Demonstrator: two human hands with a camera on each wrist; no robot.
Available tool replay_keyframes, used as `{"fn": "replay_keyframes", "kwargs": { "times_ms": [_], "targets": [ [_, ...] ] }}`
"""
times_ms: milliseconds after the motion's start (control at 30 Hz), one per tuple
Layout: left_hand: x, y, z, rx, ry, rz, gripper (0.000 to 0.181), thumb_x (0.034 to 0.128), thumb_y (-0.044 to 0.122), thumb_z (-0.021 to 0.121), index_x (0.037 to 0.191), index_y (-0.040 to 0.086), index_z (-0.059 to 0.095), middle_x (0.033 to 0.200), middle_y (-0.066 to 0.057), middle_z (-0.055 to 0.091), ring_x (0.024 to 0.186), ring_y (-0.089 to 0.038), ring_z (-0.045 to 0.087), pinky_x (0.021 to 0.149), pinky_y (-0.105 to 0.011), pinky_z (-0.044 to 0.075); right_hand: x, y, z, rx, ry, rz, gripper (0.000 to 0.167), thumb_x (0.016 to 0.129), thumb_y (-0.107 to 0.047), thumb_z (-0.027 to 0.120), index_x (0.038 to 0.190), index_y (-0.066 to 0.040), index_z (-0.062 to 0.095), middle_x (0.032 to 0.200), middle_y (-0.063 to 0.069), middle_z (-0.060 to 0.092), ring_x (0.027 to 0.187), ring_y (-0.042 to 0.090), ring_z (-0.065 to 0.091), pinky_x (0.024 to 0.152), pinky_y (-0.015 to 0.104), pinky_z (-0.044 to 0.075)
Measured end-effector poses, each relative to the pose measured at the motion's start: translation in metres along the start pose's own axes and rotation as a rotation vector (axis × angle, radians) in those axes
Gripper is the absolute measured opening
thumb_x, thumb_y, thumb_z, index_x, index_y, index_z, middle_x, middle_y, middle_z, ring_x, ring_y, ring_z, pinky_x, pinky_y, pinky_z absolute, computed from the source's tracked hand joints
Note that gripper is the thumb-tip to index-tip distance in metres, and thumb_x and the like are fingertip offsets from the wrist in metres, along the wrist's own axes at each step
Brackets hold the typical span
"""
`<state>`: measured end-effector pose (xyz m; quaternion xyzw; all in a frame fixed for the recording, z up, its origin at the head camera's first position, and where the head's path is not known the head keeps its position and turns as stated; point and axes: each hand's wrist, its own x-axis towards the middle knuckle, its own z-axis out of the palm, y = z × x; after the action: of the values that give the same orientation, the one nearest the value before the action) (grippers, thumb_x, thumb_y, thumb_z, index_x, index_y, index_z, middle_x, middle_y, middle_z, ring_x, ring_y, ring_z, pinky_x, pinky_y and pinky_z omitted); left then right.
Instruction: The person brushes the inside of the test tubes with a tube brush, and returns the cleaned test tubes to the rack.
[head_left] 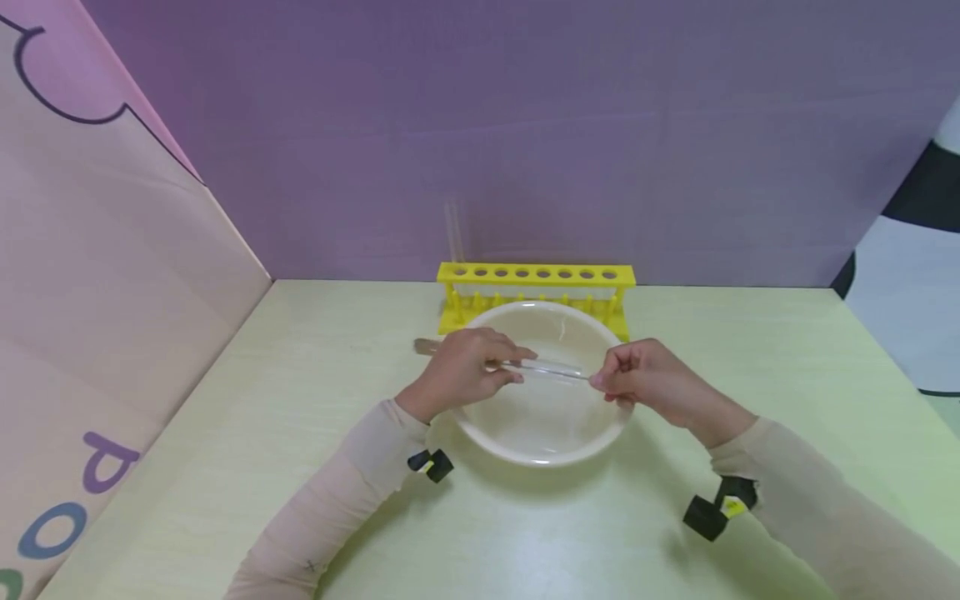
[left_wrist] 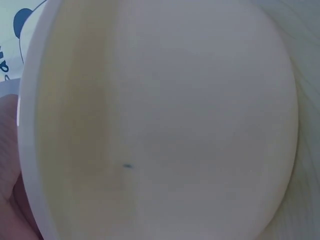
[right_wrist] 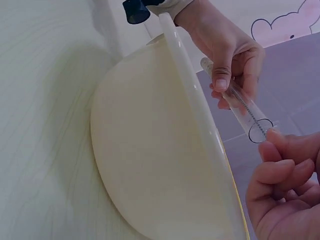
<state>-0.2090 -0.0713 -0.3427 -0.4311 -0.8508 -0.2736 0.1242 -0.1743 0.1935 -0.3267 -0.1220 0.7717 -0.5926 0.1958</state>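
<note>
My left hand [head_left: 468,373] holds a clear glass test tube [right_wrist: 245,112] slantwise over the white basin [head_left: 540,457]. A twisted wire [right_wrist: 248,110] runs inside the tube and out of its open mouth, which faces my right hand [head_left: 656,385]. The right thumb and fingertips pinch the wire's end just outside that mouth. Past the left hand a brownish, rounded end [head_left: 426,346] sticks out; whether it is bristles within the tube is unclear. In the left wrist view the basin's outer wall [left_wrist: 200,115] hides nearly all the work.
Behind the basin stands a yellow test tube rack [head_left: 536,275] with a row of holes. One clear test tube [head_left: 454,233] stands upright in its left end. The pale tabletop [head_left: 540,542] meets a purple backdrop [head_left: 525,142] at the rear.
</note>
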Motion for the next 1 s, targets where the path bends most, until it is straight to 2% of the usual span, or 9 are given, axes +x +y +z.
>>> {"fn": "replay_keyframes", "kwargs": {
  "times_ms": [233, 433, 567, 767, 900, 1000],
  "targets": [
    [-0.001, -0.001, 0.000, -0.019, -0.021, -0.010, 0.026, 0.0791, 0.015, 0.076, 0.105, 0.012, 0.074, 0.095, 0.000, 0.072, 0.068, -0.007, 0.058, 0.057, -0.016, 0.043, 0.001, 0.002, 0.004, -0.082, 0.073, -0.058, 0.013, 0.085, 0.002, 0.063, 0.073, 0.001, 0.058, 0.059, -0.002, 0.054, 0.054, 0.007, 0.046, 0.050, 0.022, 0.042],
    [-0.001, -0.001, -0.001, -0.044, -0.054, -0.040, 0.025, 0.0819, 0.016, 0.074, 0.107, 0.013, 0.073, 0.095, 0.000, 0.072, 0.067, -0.005, 0.059, 0.059, -0.016, 0.045, 0.001, 0.003, 0.008, -0.208, 0.150, -0.108, 0.013, 0.083, 0.002, 0.066, 0.075, 0.008, 0.058, 0.062, 0.002, 0.056, 0.055, 0.007, 0.045, 0.050, 0.022, 0.043],
    [-0.001, 0.000, -0.001, -0.059, -0.069, -0.062, 0.024, 0.0822, 0.016, 0.074, 0.106, 0.013, 0.073, 0.094, 0.002, 0.072, 0.064, -0.003, 0.058, 0.058, -0.016, 0.045, 0.000, 0.004, 0.009, -0.272, 0.179, -0.160, 0.013, 0.082, 0.002, 0.067, 0.074, 0.006, 0.058, 0.062, 0.003, 0.057, 0.053, 0.006, 0.043, 0.048, 0.021, 0.040],
    [-0.001, 0.000, -0.002, -0.057, -0.094, -0.078, 0.024, 0.0836, 0.018, 0.072, 0.107, 0.013, 0.073, 0.095, 0.002, 0.072, 0.063, -0.002, 0.057, 0.057, -0.017, 0.045, -0.003, 0.007, 0.012, -0.420, 0.258, -0.232, 0.017, 0.082, -0.001, 0.070, 0.069, -0.002, 0.058, 0.059, 0.001, 0.052, 0.053, 0.007, 0.039, 0.046, 0.021, 0.034],
    [0.002, -0.001, -0.003, -0.053, -0.119, -0.086, 0.023, 0.0844, 0.019, 0.071, 0.107, 0.014, 0.073, 0.096, 0.003, 0.072, 0.059, -0.003, 0.053, 0.054, -0.018, 0.041, -0.004, 0.012, 0.014, -0.520, 0.326, -0.343, 0.023, 0.080, 0.000, 0.072, 0.065, -0.007, 0.056, 0.057, -0.003, 0.044, 0.052, 0.007, 0.037, 0.046, 0.021, 0.032],
    [0.004, -0.001, -0.004, -0.065, -0.145, -0.093, 0.022, 0.0860, 0.019, 0.070, 0.107, 0.014, 0.073, 0.097, 0.003, 0.072, 0.055, -0.004, 0.049, 0.051, -0.019, 0.039, -0.005, 0.016, 0.014, -0.586, 0.382, -0.515, 0.030, 0.075, 0.006, 0.074, 0.062, -0.011, 0.053, 0.057, -0.007, 0.040, 0.053, 0.005, 0.035, 0.046, 0.021, 0.031]
  ]
}}
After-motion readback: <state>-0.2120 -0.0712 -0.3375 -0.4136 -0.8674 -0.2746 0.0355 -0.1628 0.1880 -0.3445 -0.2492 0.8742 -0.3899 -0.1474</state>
